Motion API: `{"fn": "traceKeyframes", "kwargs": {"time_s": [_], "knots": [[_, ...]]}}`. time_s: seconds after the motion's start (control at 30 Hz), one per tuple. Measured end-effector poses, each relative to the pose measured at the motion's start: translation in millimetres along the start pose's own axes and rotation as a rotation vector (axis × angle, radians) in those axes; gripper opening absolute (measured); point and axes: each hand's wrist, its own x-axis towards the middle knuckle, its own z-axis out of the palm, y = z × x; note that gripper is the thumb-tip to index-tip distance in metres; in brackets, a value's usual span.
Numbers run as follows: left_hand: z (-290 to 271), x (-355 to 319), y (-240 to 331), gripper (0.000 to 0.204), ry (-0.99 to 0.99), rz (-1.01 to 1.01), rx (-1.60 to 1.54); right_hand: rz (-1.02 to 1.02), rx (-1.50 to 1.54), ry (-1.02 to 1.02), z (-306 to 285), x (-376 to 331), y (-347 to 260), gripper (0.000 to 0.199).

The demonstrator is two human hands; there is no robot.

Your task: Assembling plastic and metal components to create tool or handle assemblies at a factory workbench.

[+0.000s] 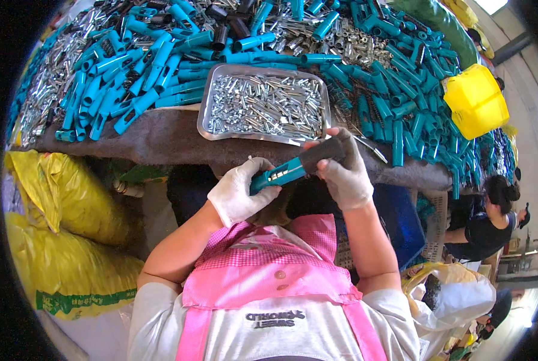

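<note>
Both my hands wear pale gloves, with some fingertips bare on the right one. My left hand [240, 189] is closed around the lower end of a teal tube [288, 172] that has a slot with silvery parts showing in it. The tube tilts up to the right. On its upper end sits a black sleeve [317, 156], gripped between the fingers and thumb of my right hand [349, 178]. Just beyond my hands, a metal tray [203, 123] holds many small silvery pins and studs [263, 105].
Heaps of teal slotted tubes [395, 90] and loose metal parts [347, 45] cover the table behind and beside the tray. A yellow plastic container [476, 101] stands at the right. Yellow sacks [70, 259] lie low on the left. Another person [491, 225] sits at the far right.
</note>
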Motion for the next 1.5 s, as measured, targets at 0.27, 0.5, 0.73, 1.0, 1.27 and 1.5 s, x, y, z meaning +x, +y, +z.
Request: {"fn": "traceKeyframes", "kwargs": {"time_s": [0.27,0.5,0.73,1.0,1.27,1.5], "knots": [[-15.4,-5.1,-1.3,0.033,0.041,0.018,0.012,-0.244,-0.640,-0.055,-19.6,-10.1,-22.6,0.067],[-10.4,5.0,6.9,0.031,-0.176,0.118,0.193,-0.245,-1.012,-0.245,-21.5,-14.6,-26.8,0.044],[-7.6,10.2,-1.0,0.034,-0.174,0.081,0.226,0.278,-0.697,-0.043,-5.5,-22.7,-21.8,0.029],[3.4,12.3,-7.9,0.064,-0.061,0.361,0.485,0.439,-0.628,-0.239,1.8,1.7,3.1,0.044],[5.2,-6.4,-24.5,0.046,0.060,0.098,-0.026,-0.175,-2.034,0.373,-117.5,127.4,-48.9,0.030],[-2.8,-12.3,-21.2,0.056,0.106,-0.097,-0.131,-0.126,-2.237,0.206,-146.5,143.8,-49.1,0.032]]}}
